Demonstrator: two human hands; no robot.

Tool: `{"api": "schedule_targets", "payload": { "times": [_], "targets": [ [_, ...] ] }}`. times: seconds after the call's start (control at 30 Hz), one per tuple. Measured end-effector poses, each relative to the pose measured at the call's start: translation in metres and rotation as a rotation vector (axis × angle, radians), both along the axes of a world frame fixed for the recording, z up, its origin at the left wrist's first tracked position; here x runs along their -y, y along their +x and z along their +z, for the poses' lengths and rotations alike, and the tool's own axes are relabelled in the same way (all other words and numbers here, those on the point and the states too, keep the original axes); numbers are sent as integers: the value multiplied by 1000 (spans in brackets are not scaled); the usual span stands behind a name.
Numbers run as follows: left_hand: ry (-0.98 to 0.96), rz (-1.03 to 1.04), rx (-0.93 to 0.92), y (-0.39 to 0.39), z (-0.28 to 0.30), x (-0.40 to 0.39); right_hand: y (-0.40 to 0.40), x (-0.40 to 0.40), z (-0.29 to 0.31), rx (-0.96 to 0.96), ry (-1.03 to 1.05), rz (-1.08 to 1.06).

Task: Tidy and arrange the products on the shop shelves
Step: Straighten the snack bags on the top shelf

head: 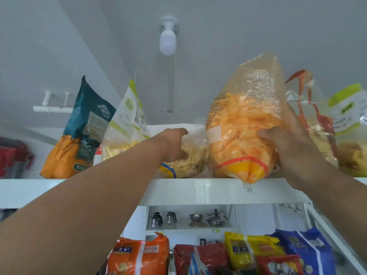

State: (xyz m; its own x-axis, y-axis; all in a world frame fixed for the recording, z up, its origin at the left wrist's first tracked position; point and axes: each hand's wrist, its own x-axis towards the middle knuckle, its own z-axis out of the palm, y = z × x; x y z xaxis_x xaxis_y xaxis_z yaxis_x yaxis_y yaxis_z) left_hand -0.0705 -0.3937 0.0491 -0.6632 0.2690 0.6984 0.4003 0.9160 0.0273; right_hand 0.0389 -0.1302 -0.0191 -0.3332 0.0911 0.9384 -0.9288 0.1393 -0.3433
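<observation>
Right hand [294,147] grip curls round orange snack bag [244,124], upright on top shelf [198,187] edge, at 3 o'clock. Left hand [174,143] grip clutches pale crisp bag [190,157] just beside it, at 9 o'clock of the orange bag.

A plain pale grey ceiling [238,26] fills the upper half of the frame, meeting a white wall [29,56] at upper left. A white bulb [168,43] hangs in its socket at top centre, unlit. A white pipe bracket [52,105] is fixed at centre left. Across the middle runs the white shelf edge [198,190]. Below centre, a farther white rack [190,227] carries metal kettles [156,219] and pots [216,219].
</observation>
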Motion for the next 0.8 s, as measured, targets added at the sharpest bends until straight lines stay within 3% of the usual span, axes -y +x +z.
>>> {"api": "schedule_targets", "payload": {
  "times": [0.1,0.3,0.4,0.5,0.57,0.63,0.7,0.8],
  "targets": [
    [135,18,-34,9,-5,14,-12,10,0,36,-3,-11],
    [334,-80,-221,26,-31,28,-56,23,19,347,100,-113],
    [365,-81,-267,27,-41,28,-75,30,35,400,225,-412],
    [359,-88,-295,27,-42,28,-78,46,50,486,531,-914],
    [358,-91,-312,27,-42,27,-77,58,53,567,705,-1157],
    [374,-97,-322,29,-43,28,-78,66,53,527,813,-1374],
    [392,-110,-335,33,-43,28,-75,69,51,511,771,-1434],
    [424,-145,-407,47,-43,29,-62,75,48,440,556,-1290]
  ]
}}
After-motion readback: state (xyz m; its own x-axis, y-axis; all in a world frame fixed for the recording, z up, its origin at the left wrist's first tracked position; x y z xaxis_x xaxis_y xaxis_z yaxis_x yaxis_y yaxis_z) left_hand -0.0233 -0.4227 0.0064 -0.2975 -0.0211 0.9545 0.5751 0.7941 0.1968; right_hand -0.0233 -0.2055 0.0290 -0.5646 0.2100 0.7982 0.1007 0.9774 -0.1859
